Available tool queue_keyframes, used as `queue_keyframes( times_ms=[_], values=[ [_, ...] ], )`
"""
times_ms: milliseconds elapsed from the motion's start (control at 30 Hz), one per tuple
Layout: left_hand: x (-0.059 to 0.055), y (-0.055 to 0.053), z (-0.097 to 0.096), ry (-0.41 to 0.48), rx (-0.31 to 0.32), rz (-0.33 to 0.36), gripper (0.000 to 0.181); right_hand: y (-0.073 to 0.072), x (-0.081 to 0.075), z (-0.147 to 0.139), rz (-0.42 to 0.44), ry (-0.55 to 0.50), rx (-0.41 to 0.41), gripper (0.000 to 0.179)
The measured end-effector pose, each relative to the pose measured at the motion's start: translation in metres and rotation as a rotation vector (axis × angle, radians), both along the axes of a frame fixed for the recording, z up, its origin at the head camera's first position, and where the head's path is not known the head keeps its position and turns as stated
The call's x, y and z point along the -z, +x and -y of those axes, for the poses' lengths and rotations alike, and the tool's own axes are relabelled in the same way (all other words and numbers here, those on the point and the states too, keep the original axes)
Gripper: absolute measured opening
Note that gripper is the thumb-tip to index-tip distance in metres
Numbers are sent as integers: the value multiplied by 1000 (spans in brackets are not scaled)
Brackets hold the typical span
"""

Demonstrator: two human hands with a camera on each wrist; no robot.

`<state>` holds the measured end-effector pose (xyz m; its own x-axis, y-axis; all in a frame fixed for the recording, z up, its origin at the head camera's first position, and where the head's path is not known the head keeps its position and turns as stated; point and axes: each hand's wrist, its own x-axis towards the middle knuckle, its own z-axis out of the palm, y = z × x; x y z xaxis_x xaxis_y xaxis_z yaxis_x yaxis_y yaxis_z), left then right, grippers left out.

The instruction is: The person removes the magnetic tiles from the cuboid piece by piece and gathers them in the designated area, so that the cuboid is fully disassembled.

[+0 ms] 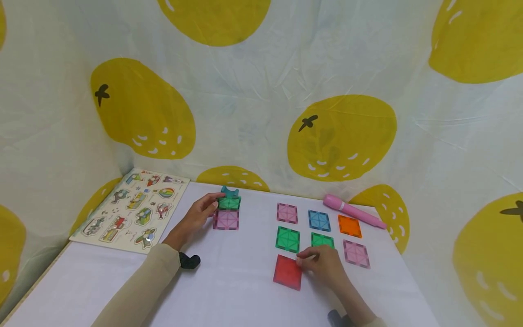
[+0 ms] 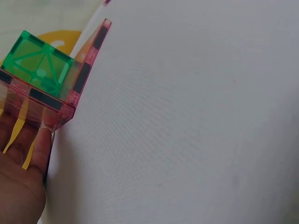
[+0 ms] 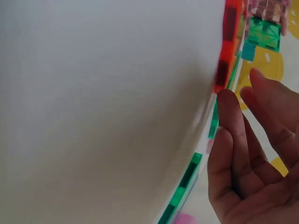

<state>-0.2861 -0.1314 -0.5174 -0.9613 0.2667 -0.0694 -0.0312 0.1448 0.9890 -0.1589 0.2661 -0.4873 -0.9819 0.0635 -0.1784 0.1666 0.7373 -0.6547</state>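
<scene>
My left hand (image 1: 199, 215) touches the left side of a small structure of see-through magnetic tiles. It has a pink tile (image 1: 226, 220) in front, a green tile (image 1: 229, 203) behind and a teal cut-out piece (image 1: 229, 191) at the back. In the left wrist view, fingers (image 2: 42, 147) lie against a pink tile (image 2: 44, 95), beside the green one. My right hand (image 1: 324, 265) is at the right edge of a red square tile (image 1: 288, 272), with fingertips by that edge. In the right wrist view, its fingers are loosely bent, and the red tile (image 3: 228, 46) is seen edge-on.
Flat tiles lie around the right hand: pink (image 1: 287, 213), blue (image 1: 319, 220), orange (image 1: 349, 226), green (image 1: 288, 239), another green (image 1: 322, 240) and another pink (image 1: 356, 254). A pink marker-shaped stick (image 1: 354, 211) lies behind them. On the left is a picture puzzle board (image 1: 130, 209).
</scene>
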Motion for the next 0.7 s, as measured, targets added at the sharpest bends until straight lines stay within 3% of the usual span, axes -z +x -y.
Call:
queue_keyframes(
  times_ms=[267, 533, 700],
  values=[
    [-2, 1, -1, 14, -16, -11, 43, -19, -12, 33, -163, -96, -54, 22],
    [0, 1, -3, 20, -66, 49, 45, -60, -27, 92, -204, -177, -199, 28],
    [1, 1, -7, 46, -98, 60, 44, -92, -26, 121, -284, -194, -246, 32]
  ],
)
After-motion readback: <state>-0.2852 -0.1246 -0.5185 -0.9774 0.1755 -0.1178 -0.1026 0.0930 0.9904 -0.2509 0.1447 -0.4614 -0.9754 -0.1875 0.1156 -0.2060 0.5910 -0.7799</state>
